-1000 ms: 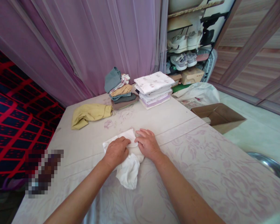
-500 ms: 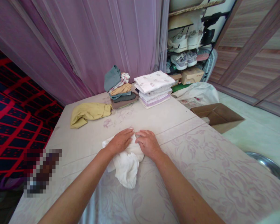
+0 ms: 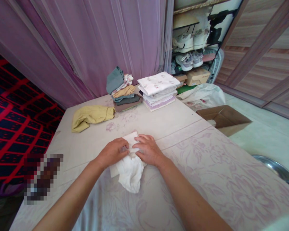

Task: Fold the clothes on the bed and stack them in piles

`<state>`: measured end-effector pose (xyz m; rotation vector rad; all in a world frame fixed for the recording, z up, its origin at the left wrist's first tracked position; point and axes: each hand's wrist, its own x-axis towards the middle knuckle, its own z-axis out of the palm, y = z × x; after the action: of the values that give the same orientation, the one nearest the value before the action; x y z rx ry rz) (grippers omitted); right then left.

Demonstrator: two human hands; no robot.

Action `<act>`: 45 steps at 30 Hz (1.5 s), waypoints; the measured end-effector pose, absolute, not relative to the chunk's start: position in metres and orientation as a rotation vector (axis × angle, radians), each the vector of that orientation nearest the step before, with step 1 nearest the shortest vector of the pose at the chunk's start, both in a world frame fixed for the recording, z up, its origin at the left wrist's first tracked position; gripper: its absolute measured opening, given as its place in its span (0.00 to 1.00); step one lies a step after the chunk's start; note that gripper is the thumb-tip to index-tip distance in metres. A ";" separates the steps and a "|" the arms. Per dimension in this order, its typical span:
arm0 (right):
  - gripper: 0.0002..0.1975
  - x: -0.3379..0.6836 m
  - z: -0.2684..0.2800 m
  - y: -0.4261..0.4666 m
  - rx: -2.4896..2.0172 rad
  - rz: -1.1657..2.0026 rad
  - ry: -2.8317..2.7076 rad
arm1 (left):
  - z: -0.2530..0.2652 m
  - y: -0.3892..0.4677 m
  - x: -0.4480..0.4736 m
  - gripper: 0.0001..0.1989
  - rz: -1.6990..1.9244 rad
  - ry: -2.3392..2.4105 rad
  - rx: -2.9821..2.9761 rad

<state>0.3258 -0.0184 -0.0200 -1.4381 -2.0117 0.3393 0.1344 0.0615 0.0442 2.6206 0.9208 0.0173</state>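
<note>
A crumpled white cloth garment [image 3: 131, 173] lies on the bed in front of me, its exact kind not clear. One flat, folded part of it shows between my hands, and a loose bunched part hangs toward me. My left hand [image 3: 114, 151] curls over its left side, thumb and fingers bent onto the fabric. On the opposite side my right hand [image 3: 148, 150] grips it with bent fingers, the fingertips slightly spread. Some of the cloth is hidden under both hands.
Yellow folded trousers or a similar garment [image 3: 92, 118] lie at the far left. Behind are a pile of folded clothes [image 3: 125, 96] and a stack of folded printed sheets [image 3: 159, 85]. Right of the bed stand an open cardboard box [image 3: 223, 117], a metal basin [image 3: 275, 168] and a shoe rack [image 3: 185, 27].
My left hand has drawn back toward me and left, uncovering the folded upper part of the white garment. The right hand has shifted slightly left and its fingers have spread.
</note>
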 end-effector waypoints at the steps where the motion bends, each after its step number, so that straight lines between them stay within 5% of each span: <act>1: 0.13 0.325 -0.020 -0.018 -1.438 0.328 -2.020 | 0.046 0.059 0.130 0.07 -0.026 0.903 2.649; 15: 0.08 0.310 0.006 0.010 -1.526 0.298 -2.266 | 0.057 -0.003 0.103 0.08 0.018 0.892 2.820; 22: 0.09 0.306 0.010 0.011 -1.639 0.353 -2.269 | 0.066 0.000 0.106 0.22 -0.134 1.207 2.689; 27: 0.18 0.308 0.011 0.009 -1.462 0.324 -2.348 | 0.065 0.009 0.109 0.09 -0.164 1.547 2.635; 34: 0.06 0.303 0.017 0.007 -1.407 0.298 -2.413 | 0.048 0.013 0.122 0.08 -0.098 1.463 2.658; 45: 0.09 0.298 0.004 0.011 -1.537 0.467 -2.009 | 0.036 0.027 0.123 0.13 0.156 1.417 2.604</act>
<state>0.2981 0.0114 0.0043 -1.5368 -2.0091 0.4669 0.1229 0.0274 0.0363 2.6042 1.4167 0.1565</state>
